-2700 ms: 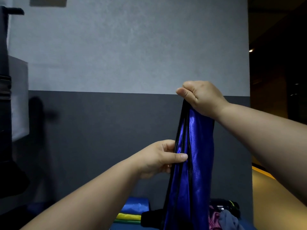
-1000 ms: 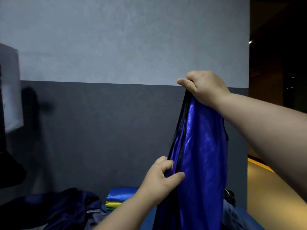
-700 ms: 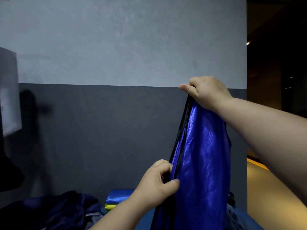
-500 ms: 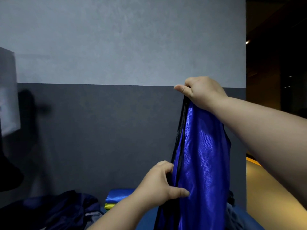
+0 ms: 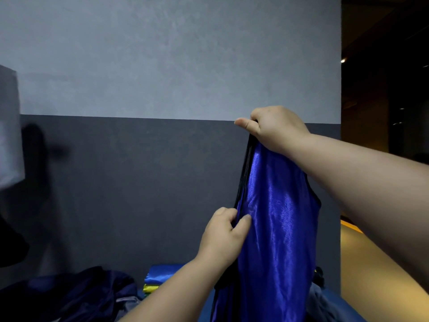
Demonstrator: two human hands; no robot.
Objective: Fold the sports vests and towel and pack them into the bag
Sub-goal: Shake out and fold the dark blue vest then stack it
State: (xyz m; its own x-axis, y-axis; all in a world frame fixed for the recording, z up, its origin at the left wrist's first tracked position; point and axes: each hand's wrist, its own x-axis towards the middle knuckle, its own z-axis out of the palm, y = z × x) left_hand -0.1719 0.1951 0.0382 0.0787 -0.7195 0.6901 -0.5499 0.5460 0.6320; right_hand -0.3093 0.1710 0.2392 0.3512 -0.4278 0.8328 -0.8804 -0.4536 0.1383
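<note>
A shiny blue sports vest (image 5: 276, 228) with black trim hangs upright in the air in front of the wall. My right hand (image 5: 276, 129) grips its top, raised at about the line where the wall changes colour. My left hand (image 5: 225, 238) pinches the vest's black left edge lower down, thumb on the blue cloth. Behind my left arm, low in the view, lies a folded stack of blue and yellow vests (image 5: 160, 278). A dark navy bag (image 5: 92, 296) sits crumpled at the bottom left.
A two-tone grey wall (image 5: 162, 89) stands close ahead. A dark opening and an orange floor (image 5: 380, 263) lie to the right. A pale panel (image 5: 9, 135) hangs at the left edge. Greyish cloth (image 5: 320, 303) lies under the vest at the bottom right.
My left hand has slid down the vest's left edge and re-pinched it. My right hand keeps the top held high. The view has tilted down a little, showing the bag.
</note>
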